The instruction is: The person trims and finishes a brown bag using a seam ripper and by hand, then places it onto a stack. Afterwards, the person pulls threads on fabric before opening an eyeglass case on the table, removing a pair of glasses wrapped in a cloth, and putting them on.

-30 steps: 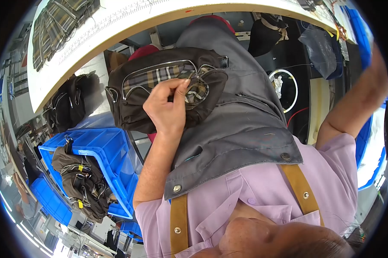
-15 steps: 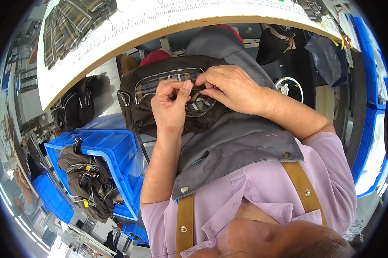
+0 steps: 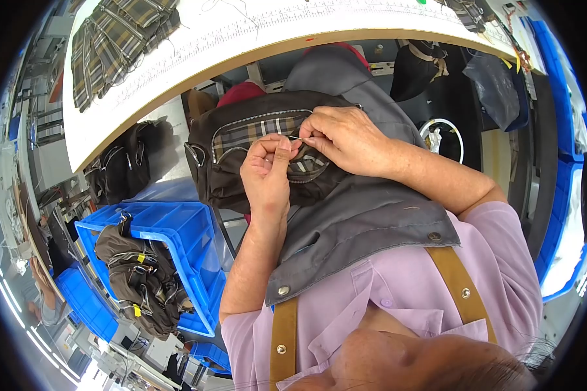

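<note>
A dark brown fabric bag [image 3: 225, 179] lies across my lap, on the grey apron [image 3: 365, 215]. Silver-toothed zippers edge its openings, and plaid fabric [image 3: 248, 135] shows inside them. Over the lower curved opening, my left hand [image 3: 267, 169] is closed in a pinch of thumb and forefinger. My right hand [image 3: 349, 137] pinches just to the right of it. A thin pale strand [image 3: 294, 137] runs between the two sets of fingertips; whether it is thread or a strip I cannot tell.
Ahead is a white table [image 3: 293, 26] with ruler markings, bearing plaid pieces [image 3: 121, 49] at left. A blue crate [image 3: 205, 287] of brown bags [image 3: 143, 274] stands at my left, near another dark bag [image 3: 117, 166]. Blue bins [image 3: 560, 208] line the right. A person's arm [image 3: 42, 283] shows far left.
Both hands have drawn up off the fabric a little, and the pale strand now shows between them. More of the plaid in the upper opening is visible. The view has shifted slightly.
</note>
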The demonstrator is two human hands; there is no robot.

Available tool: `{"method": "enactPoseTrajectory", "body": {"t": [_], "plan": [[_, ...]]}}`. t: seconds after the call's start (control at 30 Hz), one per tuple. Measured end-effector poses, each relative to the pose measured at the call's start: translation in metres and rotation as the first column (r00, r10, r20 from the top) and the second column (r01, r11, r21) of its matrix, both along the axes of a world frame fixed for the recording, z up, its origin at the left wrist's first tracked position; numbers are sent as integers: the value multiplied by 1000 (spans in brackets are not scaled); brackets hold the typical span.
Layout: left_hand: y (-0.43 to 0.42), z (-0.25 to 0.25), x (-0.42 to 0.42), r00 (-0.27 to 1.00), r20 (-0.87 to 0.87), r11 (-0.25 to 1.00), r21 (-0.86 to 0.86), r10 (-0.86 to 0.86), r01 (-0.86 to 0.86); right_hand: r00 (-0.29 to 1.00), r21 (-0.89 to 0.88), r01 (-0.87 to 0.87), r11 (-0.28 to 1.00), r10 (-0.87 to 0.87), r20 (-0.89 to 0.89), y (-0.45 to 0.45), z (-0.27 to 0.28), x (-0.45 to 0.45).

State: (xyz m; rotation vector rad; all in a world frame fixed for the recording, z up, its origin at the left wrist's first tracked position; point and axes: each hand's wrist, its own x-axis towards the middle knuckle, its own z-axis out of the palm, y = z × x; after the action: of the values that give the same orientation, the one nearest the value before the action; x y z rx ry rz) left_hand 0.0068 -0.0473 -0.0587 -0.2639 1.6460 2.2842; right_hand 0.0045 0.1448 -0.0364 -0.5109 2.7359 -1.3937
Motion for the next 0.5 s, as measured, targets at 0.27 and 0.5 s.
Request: {"method": "enactPoseTrajectory", "body": {"t": [0.27, 0.5], "plan": [[6, -7, 0, 986, -157, 993, -110, -64, 47, 991, -143, 36, 989, -16, 134, 0, -3, 3], [-4, -2, -6, 996, -29, 993, 84, -85, 87, 869, -705, 313, 636, 109, 483, 37, -11, -6]]}}
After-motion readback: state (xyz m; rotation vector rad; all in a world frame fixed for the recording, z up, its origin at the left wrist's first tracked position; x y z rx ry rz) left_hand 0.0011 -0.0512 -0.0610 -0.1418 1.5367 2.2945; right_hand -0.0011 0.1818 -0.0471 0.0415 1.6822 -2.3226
